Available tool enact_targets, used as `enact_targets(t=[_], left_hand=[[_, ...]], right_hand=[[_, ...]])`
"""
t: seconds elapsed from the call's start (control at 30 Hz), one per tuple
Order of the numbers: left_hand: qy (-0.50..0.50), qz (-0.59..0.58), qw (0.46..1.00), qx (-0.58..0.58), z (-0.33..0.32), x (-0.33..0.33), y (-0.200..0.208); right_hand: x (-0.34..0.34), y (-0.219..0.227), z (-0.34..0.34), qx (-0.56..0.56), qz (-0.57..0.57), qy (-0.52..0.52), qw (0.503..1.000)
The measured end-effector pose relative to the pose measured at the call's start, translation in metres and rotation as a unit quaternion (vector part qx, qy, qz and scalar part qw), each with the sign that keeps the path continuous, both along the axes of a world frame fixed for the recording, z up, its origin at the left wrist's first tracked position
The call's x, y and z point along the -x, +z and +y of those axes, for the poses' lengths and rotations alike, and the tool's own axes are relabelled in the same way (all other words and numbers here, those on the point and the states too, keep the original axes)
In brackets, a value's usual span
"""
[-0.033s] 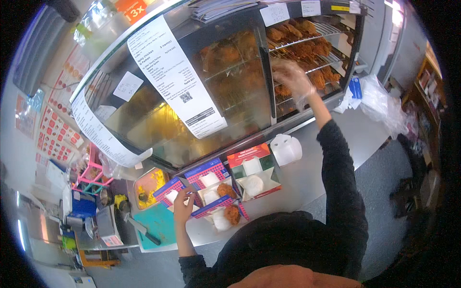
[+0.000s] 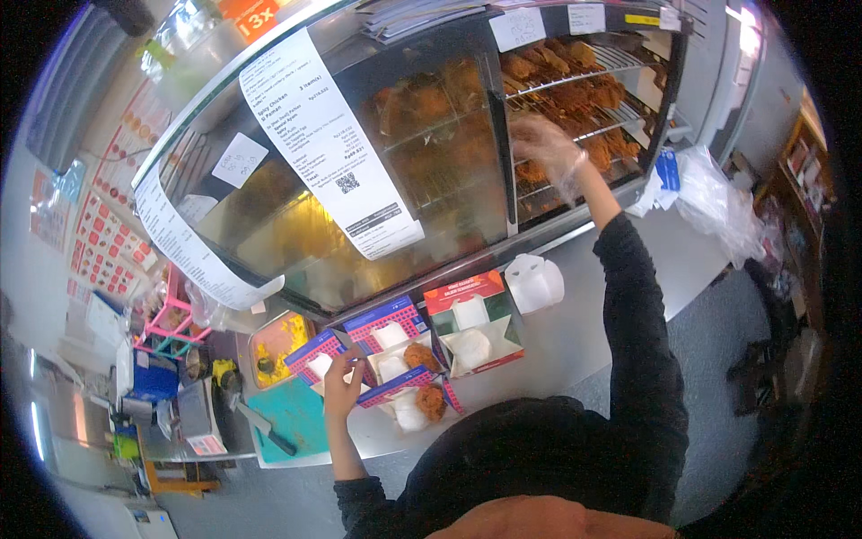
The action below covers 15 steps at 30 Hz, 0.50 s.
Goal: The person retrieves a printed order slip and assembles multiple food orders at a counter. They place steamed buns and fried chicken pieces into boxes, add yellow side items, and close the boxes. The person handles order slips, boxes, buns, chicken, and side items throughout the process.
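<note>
My left hand (image 2: 342,384) pinches the edge of a purple-and-pink patterned meal box (image 2: 314,353), its fingertips at the cardboard. Beside it, open boxes of the same pattern hold white wrapped portions and pieces of fried chicken (image 2: 431,402). To their right stands an open red-and-green box (image 2: 470,346) with a round white portion inside. My right hand (image 2: 549,153), in a clear plastic glove, reaches into the open side of the glass display cabinet (image 2: 431,207). It is near fried chicken (image 2: 575,97) on wire racks. Motion smears its fingers, so any held piece cannot be made out.
A white paper container (image 2: 535,283) stands right of the boxes. On the left lie a tray of yellow food (image 2: 280,349), a teal cutting board (image 2: 292,420) and a knife (image 2: 269,429). Long paper receipts (image 2: 332,148) hang over the cabinet glass. Plastic bags (image 2: 709,198) sit at the right.
</note>
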State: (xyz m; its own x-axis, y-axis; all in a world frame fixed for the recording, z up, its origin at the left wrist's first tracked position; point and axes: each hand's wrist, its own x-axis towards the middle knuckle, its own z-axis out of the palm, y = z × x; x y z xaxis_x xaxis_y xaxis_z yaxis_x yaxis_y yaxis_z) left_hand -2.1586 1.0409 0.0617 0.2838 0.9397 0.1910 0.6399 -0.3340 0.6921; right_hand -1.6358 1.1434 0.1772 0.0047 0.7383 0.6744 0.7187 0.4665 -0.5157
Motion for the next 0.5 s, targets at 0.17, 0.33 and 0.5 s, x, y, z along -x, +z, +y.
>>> enact_targets(t=[0.17,0.33,0.5], left_hand=[[0.043,-0.019,0.998,0.049,-0.029,-0.041,0.008],[0.095,-0.053,0.992,0.058,-0.055,-0.049,0.007],[0.122,-0.040,0.991,0.025,-0.073,-0.040,0.007]], right_hand=[[-0.004,0.023,0.038,0.226,-0.122,0.071,0.964],[-0.011,-0.002,0.054,0.208,0.022,0.139,0.968],[-0.041,-0.033,0.034,0.172,0.284,0.122,0.935]])
